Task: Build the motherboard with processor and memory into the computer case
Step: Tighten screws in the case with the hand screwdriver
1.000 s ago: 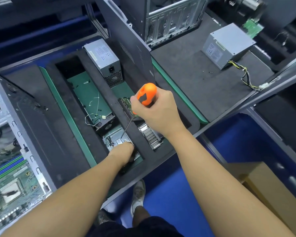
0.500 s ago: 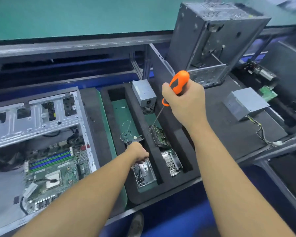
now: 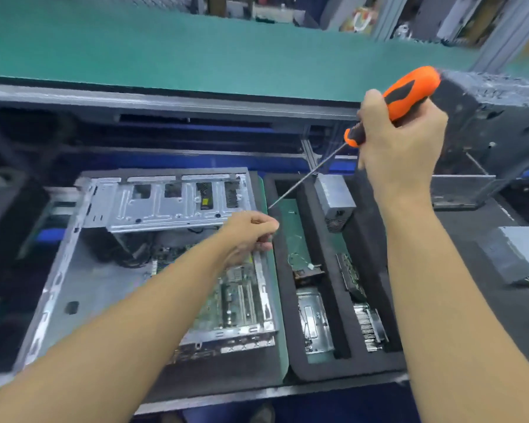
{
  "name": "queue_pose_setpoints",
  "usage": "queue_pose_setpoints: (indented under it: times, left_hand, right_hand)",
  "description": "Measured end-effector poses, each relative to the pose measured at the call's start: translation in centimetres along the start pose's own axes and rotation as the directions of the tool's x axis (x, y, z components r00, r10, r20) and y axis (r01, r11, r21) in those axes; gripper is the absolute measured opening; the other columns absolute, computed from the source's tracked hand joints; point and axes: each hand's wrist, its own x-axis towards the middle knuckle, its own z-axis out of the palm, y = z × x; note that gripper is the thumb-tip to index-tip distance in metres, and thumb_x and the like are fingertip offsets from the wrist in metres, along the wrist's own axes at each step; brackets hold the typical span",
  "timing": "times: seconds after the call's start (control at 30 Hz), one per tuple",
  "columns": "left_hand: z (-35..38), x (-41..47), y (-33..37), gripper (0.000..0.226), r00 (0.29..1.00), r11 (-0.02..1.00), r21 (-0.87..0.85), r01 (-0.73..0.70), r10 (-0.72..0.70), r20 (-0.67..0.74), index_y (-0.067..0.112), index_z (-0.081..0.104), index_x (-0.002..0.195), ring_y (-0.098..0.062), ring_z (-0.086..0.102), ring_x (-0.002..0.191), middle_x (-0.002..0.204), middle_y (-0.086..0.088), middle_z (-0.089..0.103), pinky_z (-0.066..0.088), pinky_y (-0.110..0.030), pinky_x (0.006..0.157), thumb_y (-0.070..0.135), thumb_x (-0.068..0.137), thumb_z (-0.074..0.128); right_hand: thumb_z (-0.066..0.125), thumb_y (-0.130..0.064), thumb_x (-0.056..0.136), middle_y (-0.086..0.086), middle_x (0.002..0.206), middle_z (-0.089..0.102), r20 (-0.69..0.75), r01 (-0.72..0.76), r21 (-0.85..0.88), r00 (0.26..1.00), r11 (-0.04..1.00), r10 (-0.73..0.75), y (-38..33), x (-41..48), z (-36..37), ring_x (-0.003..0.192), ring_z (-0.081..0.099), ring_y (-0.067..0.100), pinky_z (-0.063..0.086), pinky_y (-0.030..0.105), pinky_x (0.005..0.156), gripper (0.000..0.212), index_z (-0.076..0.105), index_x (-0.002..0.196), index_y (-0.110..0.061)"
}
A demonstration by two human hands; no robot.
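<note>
Your right hand (image 3: 400,148), up at two o'clock, is wrapped firmly round the orange handle of the screwdriver (image 3: 406,93). Its shaft slants down towards eight o'clock, so the tip hangs just above your left hand (image 3: 248,236), probably so that tool and fastener can meet quickly. That left hand sits near the centre over the right edge of the computer case (image 3: 83,285), fingers curled and tips drawn together. Whether they pinch a screw I cannot tell, since nothing shows between them. The case lies open on its side at eight o'clock, and the motherboard (image 3: 239,300) already lies flat inside it, so fixing it down looks like the step in hand. The processor and memory are hidden by your forearm or lost in blur. At four o'clock a black foam tray (image 3: 330,270) keeps spare parts in separate slots (handy for reaching without looking), with a grey power supply (image 3: 335,199) standing at its far end. A green conveyor belt (image 3: 196,56) runs across twelve o'clock, a second case (image 3: 486,123) stands at two o'clock, and shelving blurs behind.
</note>
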Motion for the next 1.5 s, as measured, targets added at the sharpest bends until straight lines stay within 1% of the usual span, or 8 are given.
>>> queue_pose_setpoints:
  times: [0.17, 0.37, 0.47, 0.6, 0.87, 1.1, 1.37, 1.5]
  left_hand:
    - [-13.1, -3.3, -1.2, 0.004, 0.987, 0.998, -0.058, 0.006, -0.015, -0.161, 0.000, 0.067, 0.085, -0.015, 0.066, 0.067, 0.075, -0.011, 0.067, 0.058, -0.027, 0.065, 0.002, 0.087, 0.067]
    - [-20.3, -4.7, -6.4, 0.009, 0.927, 0.943, 0.311, 0.118, 0.007, -0.374, 0.004, 0.073, 0.077, -0.026, 0.071, 0.069, 0.073, -0.016, 0.073, 0.060, -0.035, 0.069, -0.004, 0.080, 0.071]
    - [-20.8, -4.1, -8.1, 0.011, 0.914, 0.869, 0.460, 0.184, 0.021, -0.406, 0.014, 0.075, 0.076, -0.018, 0.073, 0.065, 0.065, -0.004, 0.073, 0.062, -0.032, 0.067, 0.005, 0.081, 0.071]
    - [-20.9, -3.5, -9.8, 0.012, 0.923, 0.840, 0.473, 0.268, -0.083, -0.375, 0.011, 0.076, 0.073, -0.017, 0.073, 0.068, 0.065, -0.003, 0.073, 0.062, -0.034, 0.070, 0.008, 0.083, 0.071]
    - [-20.8, -3.1, -10.6, 0.011, 0.843, 0.851, 0.486, 0.199, 0.104, -0.527, 0.013, 0.077, 0.086, -0.004, 0.061, 0.064, 0.082, 0.004, 0.070, 0.043, -0.014, 0.050, 0.011, 0.090, 0.066]
    - [-19.8, -2.5, -11.2, 0.009, 0.736, 0.972, 0.215, 0.094, 0.077, -0.672, 0.015, 0.072, 0.097, -0.014, 0.065, 0.077, 0.090, 0.001, 0.071, 0.053, -0.027, 0.063, 0.014, 0.090, 0.067]
    - [-20.1, -0.5, -11.8, 0.018, 0.713, 0.917, 0.366, 0.159, 0.149, -0.685, 0.012, 0.075, 0.106, -0.005, 0.055, 0.061, 0.078, 0.000, 0.069, 0.035, -0.008, 0.052, 0.010, 0.093, 0.062]
    - [-20.0, 0.0, -12.0, 0.020, 0.710, 0.887, 0.409, 0.214, 0.146, -0.689, 0.014, 0.075, 0.105, -0.016, 0.058, 0.066, 0.081, -0.007, 0.069, 0.048, -0.023, 0.065, 0.008, 0.094, 0.060]
  right_hand:
    - [0.063, -0.018, 0.088, 0.042, 0.066, 0.046, 0.102, -0.020, 0.091, 0.995, 0.996, 0.011, -1.1, -2.6, 8.2, 0.043, 0.046, 0.022, 0.045, 0.021, 0.046, 0.036, 0.045, 0.068, 0.005]
    - [0.063, -0.014, 0.089, 0.036, 0.062, 0.044, 0.194, -0.036, 0.071, 0.981, 0.997, 0.022, -0.9, -5.8, 14.8, 0.045, 0.051, 0.016, 0.050, 0.031, 0.049, 0.036, 0.046, 0.070, 0.012]
    - [0.063, -0.015, 0.090, 0.033, 0.062, 0.042, 0.181, -0.023, 0.082, 0.984, 0.996, 0.008, -1.3, -5.8, 16.1, 0.047, 0.053, 0.019, 0.053, 0.039, 0.050, 0.037, 0.045, 0.070, 0.011]
    - [0.060, -0.019, 0.088, 0.038, 0.062, 0.044, 0.202, -0.024, 0.096, 0.979, 0.995, 0.004, -1.8, -5.4, 16.8, 0.043, 0.043, 0.036, 0.044, 0.021, 0.044, 0.042, 0.047, 0.071, 0.017]
    - [0.059, -0.013, 0.092, 0.039, 0.063, 0.046, 0.238, -0.039, 0.115, 0.971, 0.993, 0.010, -1.8, -6.3, 19.1, 0.039, 0.046, 0.015, 0.042, 0.017, 0.044, 0.037, 0.051, 0.074, 0.018]
    - [0.060, -0.019, 0.088, 0.036, 0.060, 0.048, 0.219, -0.037, 0.171, 0.976, 0.985, -0.002, -1.8, -6.5, 20.6, 0.039, 0.046, 0.023, 0.041, 0.020, 0.045, 0.040, 0.052, 0.072, 0.017]
    - [0.063, -0.022, 0.084, 0.021, 0.055, 0.048, 0.339, 0.018, 0.110, 0.939, 0.994, -0.054, -2.1, -7.9, 22.6, 0.052, 0.053, 0.042, 0.045, 0.043, 0.047, 0.040, 0.049, 0.063, 0.009]
    - [0.063, -0.024, 0.084, 0.016, 0.057, 0.049, 0.352, 0.085, 0.086, 0.929, 0.993, -0.110, -2.6, -7.9, 22.6, 0.051, 0.054, 0.040, 0.043, 0.042, 0.048, 0.038, 0.047, 0.060, 0.001]
